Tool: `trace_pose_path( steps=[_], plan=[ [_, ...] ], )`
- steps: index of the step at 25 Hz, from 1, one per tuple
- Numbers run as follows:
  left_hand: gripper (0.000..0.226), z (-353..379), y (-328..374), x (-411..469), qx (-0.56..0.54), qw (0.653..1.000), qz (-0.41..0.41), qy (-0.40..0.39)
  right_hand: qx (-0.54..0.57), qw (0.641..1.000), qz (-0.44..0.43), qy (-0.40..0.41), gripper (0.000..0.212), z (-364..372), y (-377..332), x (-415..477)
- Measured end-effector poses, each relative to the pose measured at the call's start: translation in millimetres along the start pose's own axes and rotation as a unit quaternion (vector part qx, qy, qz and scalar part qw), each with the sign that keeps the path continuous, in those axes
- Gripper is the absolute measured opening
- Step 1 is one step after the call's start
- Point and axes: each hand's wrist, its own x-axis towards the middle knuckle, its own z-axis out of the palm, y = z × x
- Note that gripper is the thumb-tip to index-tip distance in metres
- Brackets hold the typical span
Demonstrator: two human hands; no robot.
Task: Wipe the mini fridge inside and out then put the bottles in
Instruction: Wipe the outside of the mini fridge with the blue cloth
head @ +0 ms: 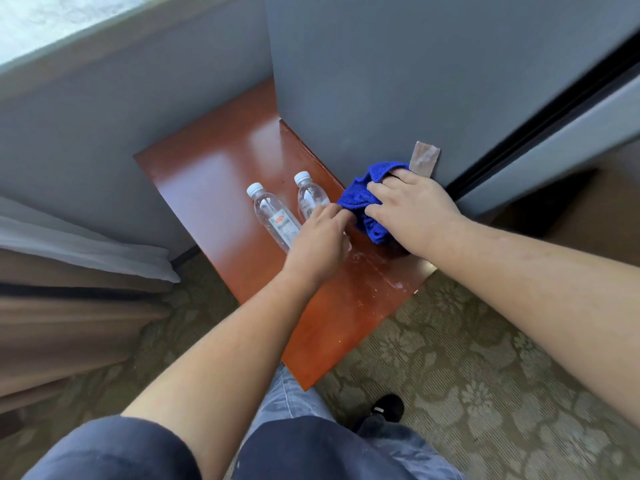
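Bottles: two, clear plastic, white ribbed screw caps, standing side by side on the table [207, 174].
- Left bottle [272, 216] has a white-and-green label with an orange-red mark. Print too small to read.
- Right bottle [311, 199] shows no label I can make out. Its lower part is hidden behind the left hand [318, 237].

Hands:
- Right hand [412, 206]: fingers curled over a bunched blue cloth [363, 202], holding it against the low corner of the mini fridge [363, 81].
- Left hand: fingers drawn together, tips pinching the cloth's edge at its 9 o'clock side.

Positions:
- Fridge stands from 12 to 2 o'clock of the view.
- Bottles are at 9 o'clock of the cloth, just beside it and outside the fridge.

Materials:
- Cloth is nappy microfibre, deep blue.
- Fridge skin is flat matte grey, with a black seam [540, 112] running diagonally at 2 o'clock.
- A tan strip of tape [424, 159] is stuck at 1 o'clock of the cloth.
- Table is glossy red-brown wood, scuffed white near its front edge.
- Carpet [467, 375] is olive with a pale floral pattern.
- Curtain folds [69, 306] are at 9 o'clock.
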Motion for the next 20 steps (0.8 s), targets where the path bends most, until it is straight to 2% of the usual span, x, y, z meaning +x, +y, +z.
trace_pose_path(
  steps=[1, 2, 3, 4, 5, 6, 7, 8, 10, 13, 16, 20],
  plan=[
    [0.035, 6, 22, -5, -0.097, 0.99, -0.093, 0.044, -0.003, 1.0, 0.003, 0.003, 0.037, 2, 1, -12],
    [0.031, 9, 45, -7, -0.215, 0.956, -0.192, 0.061, -0.004, 1.0, 0.008, 0.005, 0.038, 2, 2, -24],
    [0.03, 14, 69, -6, -0.356, 0.892, -0.274, 0.041, -0.005, 1.0, 0.013, 0.007, 0.038, 1, 4, -36],
    [0.033, 16, 95, -5, -0.502, 0.803, -0.321, 0.017, -0.005, 1.0, 0.02, 0.011, 0.038, 0, 6, -50],
    [0.036, 19, 118, -4, -0.619, 0.707, -0.342, 0.015, -0.006, 0.999, 0.026, 0.017, 0.037, -3, 9, -63],
    [0.039, 18, 139, -4, -0.689, 0.632, -0.353, 0.035, -0.011, 0.999, 0.03, 0.026, 0.038, -8, 14, -75],
    [0.039, 15, 158, -5, -0.725, 0.587, -0.355, 0.061, -0.018, 0.999, 0.032, 0.038, 0.038, -16, 20, -87],
    [0.037, 10, 174, -9, -0.747, 0.563, -0.344, 0.085, -0.027, 0.998, 0.033, 0.051, 0.038, -25, 27, -98],
    [0.033, -11, 202, -18, -0.778, 0.544, -0.291, 0.119, -0.055, 0.995, 0.041, 0.076, 0.037, -52, 45, -121],
    [0.039, -62, 243, -21, -0.781, 0.567, -0.203, 0.167, -0.088, 0.986, 0.064, 0.128, 0.037, -104, 80, -149],
    [0.036, -121, 281, -18, -0.75, 0.62, -0.107, 0.207, -0.086, 0.972, 0.097, 0.194, 0.037, -156, 116, -174],
    [0.037, -161, 294, -13, -0.666, 0.703, -0.087, 0.236, -0.044, 0.973, 0.13, 0.183, 0.043, -182, 132, -188]
  ],
)
